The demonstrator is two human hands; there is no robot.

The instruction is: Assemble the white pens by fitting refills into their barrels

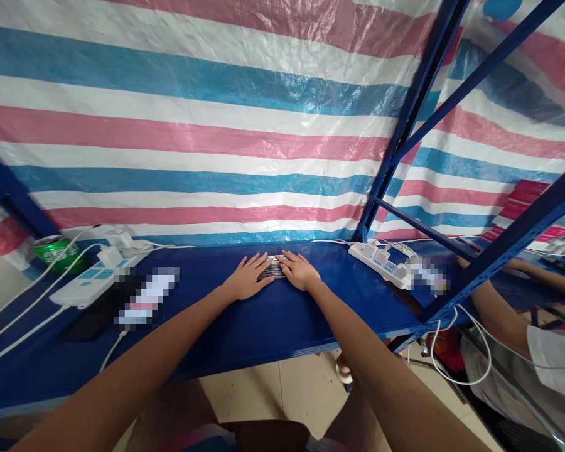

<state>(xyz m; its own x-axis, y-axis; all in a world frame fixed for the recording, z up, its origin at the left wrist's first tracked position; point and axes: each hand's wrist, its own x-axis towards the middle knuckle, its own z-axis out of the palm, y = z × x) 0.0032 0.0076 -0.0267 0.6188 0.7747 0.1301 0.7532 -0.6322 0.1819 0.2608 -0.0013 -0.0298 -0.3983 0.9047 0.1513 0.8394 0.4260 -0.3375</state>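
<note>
My left hand (pixel 247 277) lies palm down on the blue shelf top (pixel 207 339), fingers spread and pointing forward. Close beside it, my right hand (pixel 302 271) rests flat in the same way, its fingers apart. Between and partly under both hands is a small group of thin, shiny, dark-and-silver strips (pixel 274 269) laid side by side; their kind is too small to make out. Fingers of each hand touch the ends of this group, and the palms cover part of it.
Left are a white power strip (pixel 91 282) with chargers, a green can (pixel 56 251) and a pixelated phone (pixel 148 298). Another power strip (pixel 381 263) lies right, by a blue metal post (pixel 390 144). Beyond it sits a person (pixel 503 351). Striped plastic sheeting (pixel 193 144) hangs behind.
</note>
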